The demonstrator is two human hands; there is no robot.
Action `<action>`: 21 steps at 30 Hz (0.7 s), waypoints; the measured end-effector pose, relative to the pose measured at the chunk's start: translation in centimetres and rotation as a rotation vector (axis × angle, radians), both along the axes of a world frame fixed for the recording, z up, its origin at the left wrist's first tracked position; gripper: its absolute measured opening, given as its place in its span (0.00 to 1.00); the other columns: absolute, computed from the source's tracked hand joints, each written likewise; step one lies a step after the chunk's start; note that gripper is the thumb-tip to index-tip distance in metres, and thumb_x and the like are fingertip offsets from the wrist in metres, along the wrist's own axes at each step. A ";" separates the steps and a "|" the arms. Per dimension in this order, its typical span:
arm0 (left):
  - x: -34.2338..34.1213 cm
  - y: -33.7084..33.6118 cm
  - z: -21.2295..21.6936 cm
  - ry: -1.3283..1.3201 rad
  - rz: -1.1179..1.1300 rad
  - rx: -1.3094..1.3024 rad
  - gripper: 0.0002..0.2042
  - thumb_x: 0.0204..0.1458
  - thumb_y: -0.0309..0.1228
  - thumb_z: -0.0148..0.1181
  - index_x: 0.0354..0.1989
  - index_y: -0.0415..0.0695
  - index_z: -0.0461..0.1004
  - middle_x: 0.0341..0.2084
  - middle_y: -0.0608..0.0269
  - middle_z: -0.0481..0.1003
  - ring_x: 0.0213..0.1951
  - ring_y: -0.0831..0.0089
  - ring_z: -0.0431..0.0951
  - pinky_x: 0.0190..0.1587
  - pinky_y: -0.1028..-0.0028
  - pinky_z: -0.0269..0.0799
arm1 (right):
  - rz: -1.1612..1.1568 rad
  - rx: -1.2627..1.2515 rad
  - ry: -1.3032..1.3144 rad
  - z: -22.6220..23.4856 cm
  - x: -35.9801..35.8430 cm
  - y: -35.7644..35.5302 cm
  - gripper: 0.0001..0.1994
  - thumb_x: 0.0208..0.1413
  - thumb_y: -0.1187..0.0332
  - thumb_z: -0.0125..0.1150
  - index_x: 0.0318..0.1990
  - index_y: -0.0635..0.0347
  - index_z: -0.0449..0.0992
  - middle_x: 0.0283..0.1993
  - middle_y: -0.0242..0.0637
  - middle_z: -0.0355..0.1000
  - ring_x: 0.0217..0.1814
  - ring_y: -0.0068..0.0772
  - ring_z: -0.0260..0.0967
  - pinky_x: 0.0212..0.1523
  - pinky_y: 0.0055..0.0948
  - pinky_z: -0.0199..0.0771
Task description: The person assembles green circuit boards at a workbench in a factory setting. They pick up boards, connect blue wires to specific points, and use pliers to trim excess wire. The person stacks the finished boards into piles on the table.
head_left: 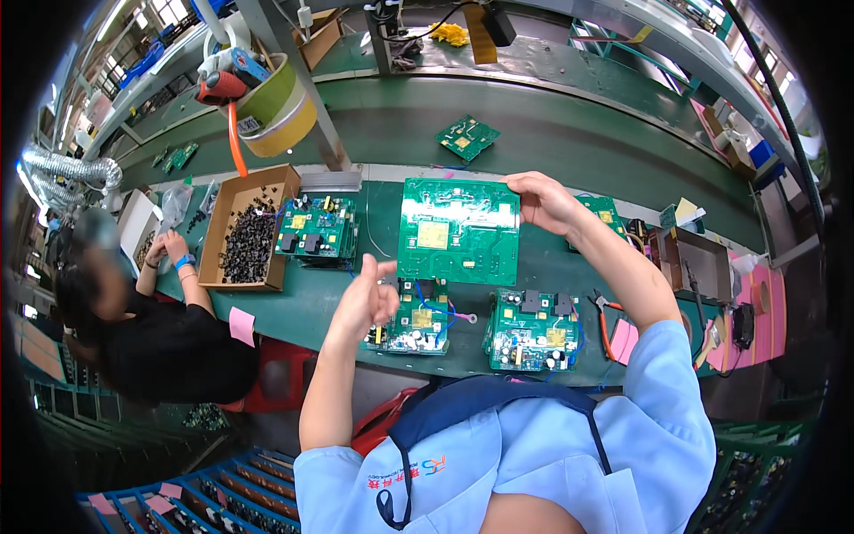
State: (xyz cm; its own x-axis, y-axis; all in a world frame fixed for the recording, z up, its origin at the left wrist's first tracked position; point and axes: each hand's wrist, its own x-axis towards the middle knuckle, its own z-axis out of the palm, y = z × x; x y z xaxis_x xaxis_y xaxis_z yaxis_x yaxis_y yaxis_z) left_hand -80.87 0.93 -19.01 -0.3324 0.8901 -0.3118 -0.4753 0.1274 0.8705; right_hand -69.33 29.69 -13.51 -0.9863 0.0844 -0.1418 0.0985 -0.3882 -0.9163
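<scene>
A green circuit board [485, 218] is raised above the bench, a pale square patch and glare on the face in view. My right hand [544, 205] grips it by the upper right corner. Close to its lower left edge, my left hand [366, 298] is open with fingers apart, holding nothing that I can see. Behind that hand, partly hidden, lies a populated circuit board [414, 331] with blue wires and a ring-ended lead. Right of it sits a stack of populated boards [532, 331] with black and white components.
Another board stack [316, 227] stands beside a cardboard box [206, 262] of small black parts. Pliers [607, 325] with orange handles lie at right, near a tray [703, 262]. One board [467, 138] rests on the conveyor. At left a co-worker [160, 320] handles something small.
</scene>
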 end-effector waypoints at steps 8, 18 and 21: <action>3.2 3.0 2.6 -0.277 -0.029 0.205 0.30 0.48 0.53 0.32 0.47 0.36 0.55 0.37 0.48 0.66 0.37 0.61 0.71 0.26 0.72 0.73 | 0.030 -0.004 0.006 0.5 1.4 0.4 0.13 0.48 0.69 0.44 0.37 0.70 0.66 0.32 0.39 0.67 0.30 0.28 0.67 0.26 0.29 0.70; 2.9 4.2 2.5 -0.255 -0.037 0.233 0.19 0.45 0.28 0.50 0.45 0.35 0.59 0.38 0.58 0.68 0.38 0.71 0.70 0.41 0.72 0.66 | 0.076 -0.041 -0.043 -1.3 1.6 1.2 0.13 0.49 0.67 0.44 0.36 0.69 0.67 0.32 0.38 0.68 0.31 0.27 0.67 0.28 0.27 0.71; 2.7 4.4 2.3 -0.253 -0.044 0.231 0.19 0.43 0.27 0.52 0.45 0.34 0.59 0.40 0.57 0.67 0.41 0.70 0.68 0.45 0.72 0.61 | -0.068 -0.036 -0.130 -1.6 1.0 0.5 0.12 0.50 0.66 0.43 0.33 0.66 0.67 0.27 0.37 0.67 0.25 0.27 0.67 0.22 0.28 0.71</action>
State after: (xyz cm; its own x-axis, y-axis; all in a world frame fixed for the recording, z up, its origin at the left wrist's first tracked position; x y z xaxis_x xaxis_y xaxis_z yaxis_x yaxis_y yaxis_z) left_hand -78.15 5.28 -16.73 -0.2303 0.9584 -0.1685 -0.6786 -0.0340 0.7337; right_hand -68.31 30.23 -15.16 -0.9517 0.1431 -0.2718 0.1874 -0.4304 -0.8830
